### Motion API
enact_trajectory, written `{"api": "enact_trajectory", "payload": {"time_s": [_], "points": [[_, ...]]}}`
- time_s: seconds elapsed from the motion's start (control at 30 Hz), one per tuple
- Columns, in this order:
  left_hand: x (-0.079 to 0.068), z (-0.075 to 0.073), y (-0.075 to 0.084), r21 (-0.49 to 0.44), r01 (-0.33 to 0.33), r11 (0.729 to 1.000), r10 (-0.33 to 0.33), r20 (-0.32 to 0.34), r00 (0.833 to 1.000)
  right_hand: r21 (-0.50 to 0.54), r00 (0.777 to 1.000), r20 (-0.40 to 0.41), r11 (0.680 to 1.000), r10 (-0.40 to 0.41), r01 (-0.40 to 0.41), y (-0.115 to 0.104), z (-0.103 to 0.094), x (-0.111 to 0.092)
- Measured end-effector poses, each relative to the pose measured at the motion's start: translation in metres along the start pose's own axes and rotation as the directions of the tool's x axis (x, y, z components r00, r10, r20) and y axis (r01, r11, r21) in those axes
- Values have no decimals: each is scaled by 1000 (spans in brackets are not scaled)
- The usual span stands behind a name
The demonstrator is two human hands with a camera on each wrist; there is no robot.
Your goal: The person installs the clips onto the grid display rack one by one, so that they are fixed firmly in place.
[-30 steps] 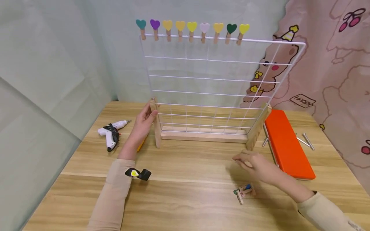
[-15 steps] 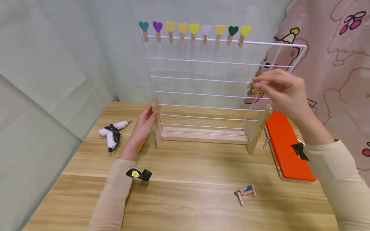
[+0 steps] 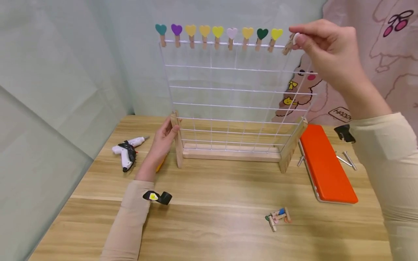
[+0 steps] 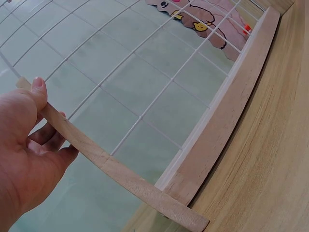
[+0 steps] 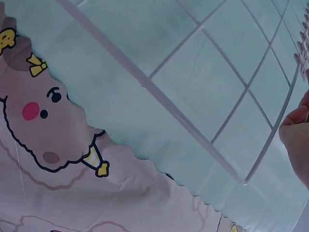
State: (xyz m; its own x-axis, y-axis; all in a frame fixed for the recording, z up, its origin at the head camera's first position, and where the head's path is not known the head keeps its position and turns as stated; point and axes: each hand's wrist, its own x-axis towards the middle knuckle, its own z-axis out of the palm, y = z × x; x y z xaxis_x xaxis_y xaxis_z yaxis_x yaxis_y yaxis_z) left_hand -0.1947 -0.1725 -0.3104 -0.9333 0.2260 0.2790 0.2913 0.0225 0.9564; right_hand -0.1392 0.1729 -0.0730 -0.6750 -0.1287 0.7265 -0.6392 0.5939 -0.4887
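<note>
My right hand point(image 3: 336, 54) pinches a small wooden clothespin point(image 3: 288, 46) with a whitish heart, its lower end at the grid's top wire. To its left, several heart-topped clothespins, such as a yellow one point(image 3: 277, 34), stand in a row along that wire. The white wire grid point(image 3: 235, 69) stands upright in a wooden base point(image 3: 228, 156). My left hand point(image 3: 162, 136) grips the left wooden upright point(image 3: 178, 154), thumb on the near face in the left wrist view. In the right wrist view, only part of my right hand point(image 5: 299, 137) shows at the right edge.
Several loose clothespins point(image 3: 272, 224) lie on the table point(image 3: 196, 224) at front right. A red-orange case point(image 3: 326, 166) and metal bolts point(image 3: 349, 160) are on the right. A white glue gun point(image 3: 125, 157) with a black cord lies on the left; a patterned cloth point(image 3: 375, 90) hangs behind.
My right hand has risen from over the table, near the loose clothespins, up to the grid's top wire with a clothespin. My left hand stays on the upright.
</note>
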Motion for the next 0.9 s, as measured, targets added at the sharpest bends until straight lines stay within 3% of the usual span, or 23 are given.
{"api": "enact_trajectory", "payload": {"time_s": [0.27, 0.47, 0.9], "points": [[-2, -1, 1, 8, 10, 1000, -10, 5, 1000, 81, 991, -92, 993, 92, -85, -4, -1, 13], [-2, -1, 1, 17, 22, 1000, -22, 0, 1000, -7, 988, -131, 997, 77, -79, -7, 4, 16], [7, -6, -19, 17, 18, 1000, -18, -2, 1000, -113, 980, 3, 974, 200, -199, -10, 3, 14]]}}
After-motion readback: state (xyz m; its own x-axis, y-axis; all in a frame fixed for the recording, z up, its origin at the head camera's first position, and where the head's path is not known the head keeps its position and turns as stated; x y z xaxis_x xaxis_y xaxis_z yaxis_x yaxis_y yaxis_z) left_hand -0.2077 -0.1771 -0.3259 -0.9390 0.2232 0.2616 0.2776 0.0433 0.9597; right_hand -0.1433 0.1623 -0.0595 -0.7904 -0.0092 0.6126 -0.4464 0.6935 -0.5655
